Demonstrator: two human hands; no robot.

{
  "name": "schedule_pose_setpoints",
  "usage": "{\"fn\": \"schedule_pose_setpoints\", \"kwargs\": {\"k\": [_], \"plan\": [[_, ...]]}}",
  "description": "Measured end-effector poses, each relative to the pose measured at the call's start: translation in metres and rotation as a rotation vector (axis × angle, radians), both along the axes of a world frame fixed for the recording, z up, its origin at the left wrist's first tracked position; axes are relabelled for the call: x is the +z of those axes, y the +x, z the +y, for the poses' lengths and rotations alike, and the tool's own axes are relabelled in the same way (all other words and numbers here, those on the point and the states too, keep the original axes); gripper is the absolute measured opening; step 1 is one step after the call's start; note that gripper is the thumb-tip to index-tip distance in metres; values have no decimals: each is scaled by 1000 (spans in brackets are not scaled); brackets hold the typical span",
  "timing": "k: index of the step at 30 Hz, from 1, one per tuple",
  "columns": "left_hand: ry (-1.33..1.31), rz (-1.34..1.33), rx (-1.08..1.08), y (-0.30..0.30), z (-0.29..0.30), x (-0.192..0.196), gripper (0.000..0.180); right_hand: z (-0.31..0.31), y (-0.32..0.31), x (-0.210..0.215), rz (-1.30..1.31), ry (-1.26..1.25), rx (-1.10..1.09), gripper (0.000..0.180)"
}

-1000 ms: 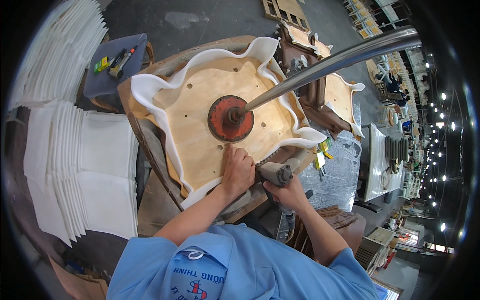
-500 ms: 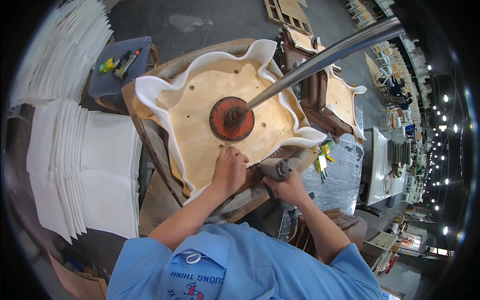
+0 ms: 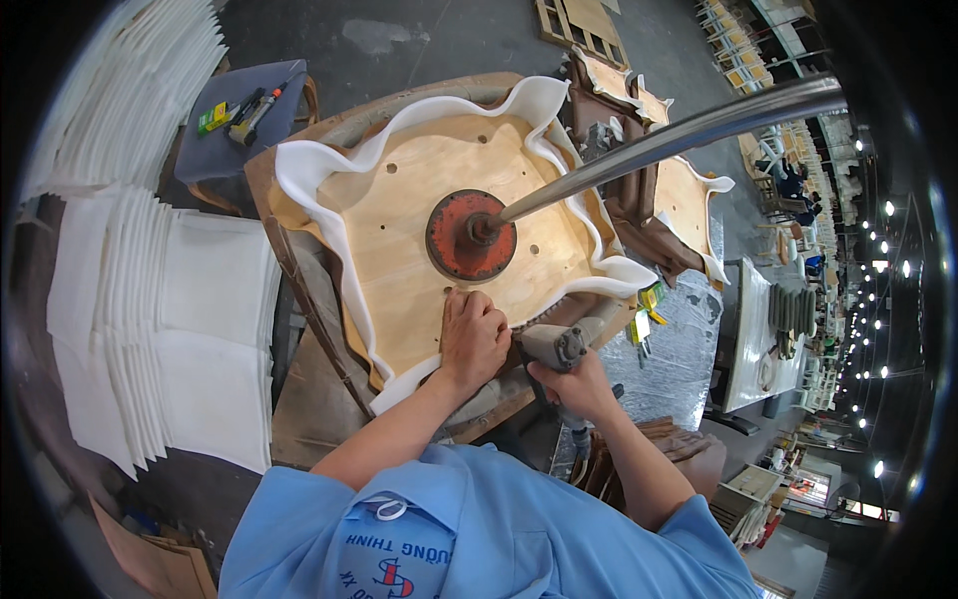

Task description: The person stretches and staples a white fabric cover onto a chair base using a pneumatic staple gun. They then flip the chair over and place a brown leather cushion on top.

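A plywood seat panel [image 3: 384, 265] lies in front of me, with wavy white padding [image 3: 349, 157] standing up around much of its border. A round red press plate [image 3: 449, 245] on a steel rod [image 3: 659, 155] rests on its middle. At the near edge my left hand [image 3: 473, 344] is bent over the wood, fingers curled and close together; whatever is under them is hidden. My right hand [image 3: 577, 384] grips a grey air staple gun [image 3: 555, 346], its nose at the panel's near edge, just right of my left hand. Along that edge the padding is folded down out of sight.
Stacked white padding sheets [image 3: 215, 339] stand at the left. A blue-grey chair seat [image 3: 205, 165] carries tools and a small box. More brown-covered panels [image 3: 684, 210] lie to the right, beside a plastic-wrapped table [image 3: 689, 334]. Brown covers [image 3: 664, 454] are piled near my right elbow.
My left hand has rolled forward over the edge, its fingers reaching farther onto the wood. The staple gun stays beside it, and the whole view has shifted slightly.
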State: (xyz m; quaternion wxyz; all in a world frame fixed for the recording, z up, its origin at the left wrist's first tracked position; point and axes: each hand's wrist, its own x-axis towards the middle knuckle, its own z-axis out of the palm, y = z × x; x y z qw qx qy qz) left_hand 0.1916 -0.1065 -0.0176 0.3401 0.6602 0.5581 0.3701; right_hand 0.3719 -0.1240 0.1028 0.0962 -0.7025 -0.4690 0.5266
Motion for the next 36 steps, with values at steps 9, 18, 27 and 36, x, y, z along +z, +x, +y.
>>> {"fn": "schedule_pose_setpoints", "kwargs": {"k": [9, 18, 27, 36], "plan": [[31, -23, -41, -15, 5, -4, 7, 4, -12, -5, -124, 137, 135, 36], [38, -148, 97, -116, -49, 63, 10, -8, -11, -2, 9, 126, -5, 34], [247, 444, 143, -216, -85, 40, 33, -32, -4, -12, 43, 265, -114, 47], [352, 541, -177, -201, -84, 12, 51, -61, 16, -51, -160, 833, 37, 64]]}}
